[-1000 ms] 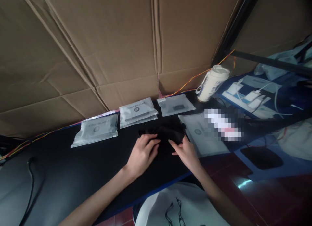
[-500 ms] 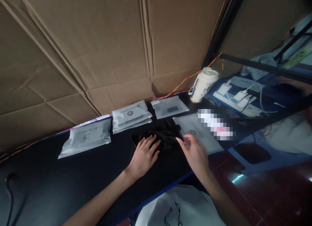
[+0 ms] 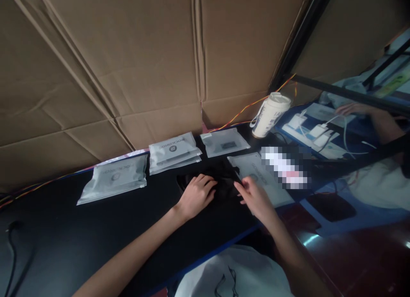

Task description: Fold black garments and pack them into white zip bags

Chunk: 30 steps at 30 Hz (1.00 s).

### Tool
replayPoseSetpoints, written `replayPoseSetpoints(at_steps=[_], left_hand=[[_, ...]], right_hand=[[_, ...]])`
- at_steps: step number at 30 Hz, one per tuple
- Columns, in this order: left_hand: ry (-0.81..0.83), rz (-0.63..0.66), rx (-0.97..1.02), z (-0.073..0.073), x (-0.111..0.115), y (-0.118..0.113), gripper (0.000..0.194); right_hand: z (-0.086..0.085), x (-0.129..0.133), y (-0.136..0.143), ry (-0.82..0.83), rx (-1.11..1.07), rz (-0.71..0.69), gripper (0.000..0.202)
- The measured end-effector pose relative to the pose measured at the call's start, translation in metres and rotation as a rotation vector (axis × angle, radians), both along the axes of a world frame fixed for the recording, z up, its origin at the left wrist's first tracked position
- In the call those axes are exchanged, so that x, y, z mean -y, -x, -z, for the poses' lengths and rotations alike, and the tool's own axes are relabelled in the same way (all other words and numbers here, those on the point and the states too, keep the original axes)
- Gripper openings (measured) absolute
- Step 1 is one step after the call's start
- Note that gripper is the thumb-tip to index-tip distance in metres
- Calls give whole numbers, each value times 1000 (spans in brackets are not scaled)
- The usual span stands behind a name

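Note:
A crumpled black cloth item (image 3: 226,181) lies on the black table (image 3: 105,233), its outline hard to make out against the tabletop. My left hand (image 3: 197,195) rests on its left part, fingers bent and drawn together on the fabric. At the right edge of the cloth, my right hand (image 3: 253,196) pinches the fabric between thumb and fingers. Beside my right hand, a frosted zip bag (image 3: 272,186) with a printed logo lies flat, partly behind that hand.
Frosted bags stand along the back: one at left (image 3: 117,177), a stack (image 3: 173,152) and a flat one (image 3: 224,142). A white cup (image 3: 270,115), a power strip (image 3: 312,137) and another person's arm (image 3: 384,122) are at right. Cardboard (image 3: 153,53) walls the back.
My left hand's fingers have drawn in from a spread pose and moved slightly right. The right hand has shifted a little right. Another person's hand now shows at the far right.

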State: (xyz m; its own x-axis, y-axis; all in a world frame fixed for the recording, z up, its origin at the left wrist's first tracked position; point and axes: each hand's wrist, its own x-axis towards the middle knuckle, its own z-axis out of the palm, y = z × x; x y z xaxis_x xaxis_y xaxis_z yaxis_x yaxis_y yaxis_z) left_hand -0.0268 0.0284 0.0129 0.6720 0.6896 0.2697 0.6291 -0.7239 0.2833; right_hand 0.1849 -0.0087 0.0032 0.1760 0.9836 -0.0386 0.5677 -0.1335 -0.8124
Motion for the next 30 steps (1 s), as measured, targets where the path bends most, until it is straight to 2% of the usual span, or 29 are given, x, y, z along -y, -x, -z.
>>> replayPoseSetpoints(at_steps=[3,6,9,14,17,20,23,25,27,30], left_hand=[[-1,-4,3,4,2,0,26],[4,7,9,7,5,0,28],[25,20,21,10,5,-1,30],[100,26,92,14,3,-1,30],[175,21,175,14,3,0,29],[275,-16,307,14,1,2,26],[398,-100,486,15,-6,4,23],[481,-186,621,17,-13,8,22],[555,-276,755,19,-20,13,28],[636,-375,917,22,-26,23,40]], right_hand=[[-4,-1,4,19,-234,12,39],[-3,-9,10,-82,-123,55,44],[6,-18,16,-228,24,93,43],[28,-25,16,-319,17,111,25],[32,-24,16,-346,-8,127,21],[22,-21,23,-393,-28,144,19],[2,-17,42,-502,-78,101,16],[-10,-12,58,-582,-105,28,14],[-18,-4,72,-629,-106,-69,16],[-16,9,89,-651,-115,-258,25]])
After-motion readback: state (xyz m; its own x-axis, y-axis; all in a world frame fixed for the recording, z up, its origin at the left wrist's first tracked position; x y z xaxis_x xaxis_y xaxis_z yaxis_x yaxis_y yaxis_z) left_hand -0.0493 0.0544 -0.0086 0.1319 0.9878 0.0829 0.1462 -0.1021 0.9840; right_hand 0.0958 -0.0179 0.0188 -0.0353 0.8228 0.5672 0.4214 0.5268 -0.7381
